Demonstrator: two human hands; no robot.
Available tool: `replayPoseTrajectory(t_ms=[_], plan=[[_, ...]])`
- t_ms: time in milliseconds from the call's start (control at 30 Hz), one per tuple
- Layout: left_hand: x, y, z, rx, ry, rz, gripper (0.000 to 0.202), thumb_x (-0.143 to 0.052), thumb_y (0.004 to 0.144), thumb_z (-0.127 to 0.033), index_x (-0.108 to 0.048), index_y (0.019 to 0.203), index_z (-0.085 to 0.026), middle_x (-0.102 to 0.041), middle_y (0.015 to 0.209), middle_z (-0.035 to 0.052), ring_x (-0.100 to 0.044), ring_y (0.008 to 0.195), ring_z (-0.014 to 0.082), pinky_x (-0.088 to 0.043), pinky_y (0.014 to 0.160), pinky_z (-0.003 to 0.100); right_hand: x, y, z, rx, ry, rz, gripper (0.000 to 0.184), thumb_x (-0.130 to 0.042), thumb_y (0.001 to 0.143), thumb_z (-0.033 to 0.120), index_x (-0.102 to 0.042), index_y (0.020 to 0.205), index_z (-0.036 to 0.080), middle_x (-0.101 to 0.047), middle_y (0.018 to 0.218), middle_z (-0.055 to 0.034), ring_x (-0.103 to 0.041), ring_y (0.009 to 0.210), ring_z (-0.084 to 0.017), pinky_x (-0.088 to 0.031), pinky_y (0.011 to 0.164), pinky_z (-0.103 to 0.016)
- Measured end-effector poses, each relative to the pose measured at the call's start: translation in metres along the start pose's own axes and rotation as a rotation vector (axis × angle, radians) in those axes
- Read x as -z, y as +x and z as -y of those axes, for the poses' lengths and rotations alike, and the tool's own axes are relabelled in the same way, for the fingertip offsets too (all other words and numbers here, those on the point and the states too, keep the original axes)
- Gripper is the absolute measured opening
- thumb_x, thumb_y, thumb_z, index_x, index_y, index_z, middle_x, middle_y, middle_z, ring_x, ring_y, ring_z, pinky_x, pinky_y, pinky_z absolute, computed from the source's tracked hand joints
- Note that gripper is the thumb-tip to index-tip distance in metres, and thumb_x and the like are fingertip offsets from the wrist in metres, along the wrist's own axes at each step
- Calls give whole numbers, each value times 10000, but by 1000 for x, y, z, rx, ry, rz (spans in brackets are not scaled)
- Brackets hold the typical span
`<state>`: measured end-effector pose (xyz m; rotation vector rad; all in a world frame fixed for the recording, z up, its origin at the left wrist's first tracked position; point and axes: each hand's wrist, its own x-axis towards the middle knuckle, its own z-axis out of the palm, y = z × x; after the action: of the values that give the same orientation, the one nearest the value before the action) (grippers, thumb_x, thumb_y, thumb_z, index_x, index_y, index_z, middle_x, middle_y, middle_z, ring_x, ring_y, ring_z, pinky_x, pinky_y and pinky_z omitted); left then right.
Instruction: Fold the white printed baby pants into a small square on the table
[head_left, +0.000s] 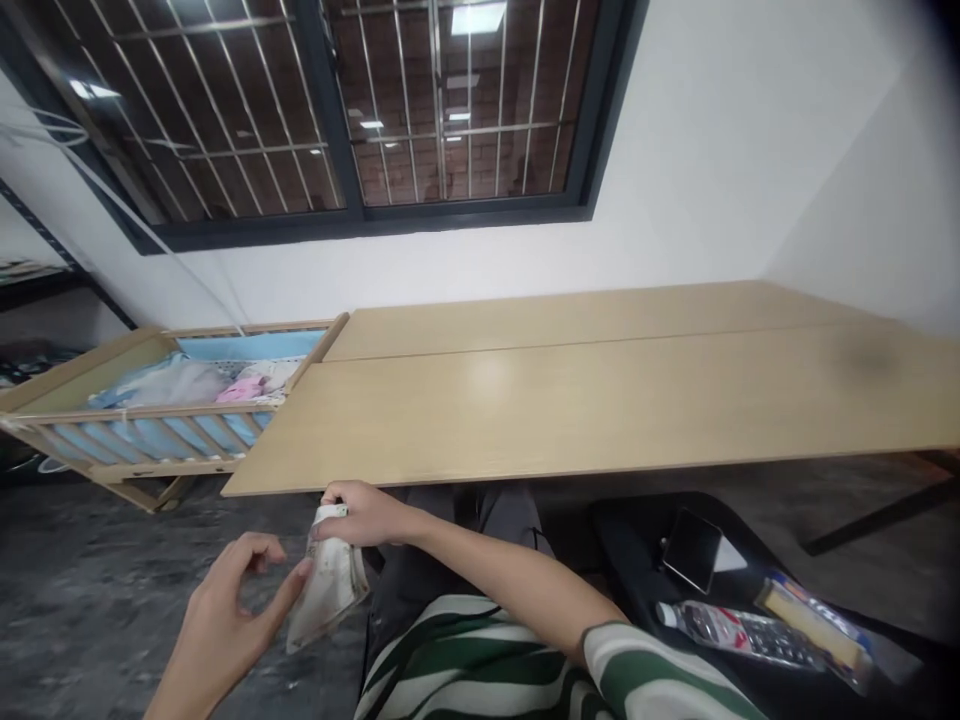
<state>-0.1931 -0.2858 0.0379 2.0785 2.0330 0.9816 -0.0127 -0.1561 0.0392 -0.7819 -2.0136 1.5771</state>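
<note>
My right hand (358, 515) is closed around the upper end of a folded white cloth (337, 580), which has a faint print and hangs down below the fist. It is just below the near left edge of the wooden table (480, 420). To the left of the cloth is my left hand (229, 610), its fingers curved and spread away from the thumb, with nothing between them. The left thumb tip is close to the cloth's side; whether it touches, I cannot tell. The cloth's top is partly hidden by the right fingers.
A wooden crib (172, 410) with blue lining and bundled fabrics stands left of the table. On a black seat (622, 540) at the lower right lie a phone (693, 550), a plastic bottle (739, 630) and a yellow package (817, 630). A barred window (352, 215) is behind.
</note>
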Motion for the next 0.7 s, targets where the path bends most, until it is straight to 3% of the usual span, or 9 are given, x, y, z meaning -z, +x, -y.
replayPoseTrajectory(t_ms=[100,167,267,400,500,633,700], plan=[[14,-20,-12,-104,-63,170,317,-645,881,-541,-507,867,-255,-567,829,0,-567,752,173,-444,626,217,-17,-4,16,-117,93,5,241,-754,749,316,-558,828,199,-502,671,72,-451,603,-97,-320,531,-199],[15,-25,-18,-171,-80,213,290,-652,890,-493,-495,844,-254,-547,810,-11,-559,730,160,-465,664,217,-20,-9,25,-151,171,-12,263,-752,747,329,-528,803,203,-472,625,79,-426,555,-91,-306,497,-197],[11,-23,-18,-241,-105,84,203,-619,920,-422,-533,861,-248,-572,837,-2,-580,740,145,-478,692,202,-21,-17,33,-213,319,-74,311,-772,727,318,-490,812,216,-486,614,79,-477,527,-104,-348,480,-200],[4,-18,-10,-266,-150,-33,166,-600,943,-405,-630,957,-242,-674,1004,43,-666,915,151,-503,781,181,-25,-31,31,-255,467,-211,322,-756,773,346,-475,869,222,-543,698,58,-538,571,-120,-426,509,-218],[-1,-17,-4,-216,-196,-31,210,-599,944,-429,-676,1012,-247,-717,1062,48,-696,959,166,-528,779,181,-28,-42,27,-171,391,-241,430,-795,773,428,-498,1001,217,-569,820,34,-587,728,-140,-486,632,-242],[-4,-19,-1,-36,-242,-58,317,-621,906,-524,-697,1025,-241,-756,952,27,-717,840,186,-549,673,193,-27,-54,30,54,58,-20,810,-896,666,458,-448,1297,219,-615,1089,-32,-613,1034,-227,-507,850,-294],[-1,-22,-2,72,-251,-93,353,-627,888,-564,-699,1011,-241,-757,887,10,-713,775,180,-546,641,192,-24,-57,34,100,-125,64,728,-824,769,403,-434,1355,216,-621,1167,-69,-619,1090,-271,-502,882,-329]])
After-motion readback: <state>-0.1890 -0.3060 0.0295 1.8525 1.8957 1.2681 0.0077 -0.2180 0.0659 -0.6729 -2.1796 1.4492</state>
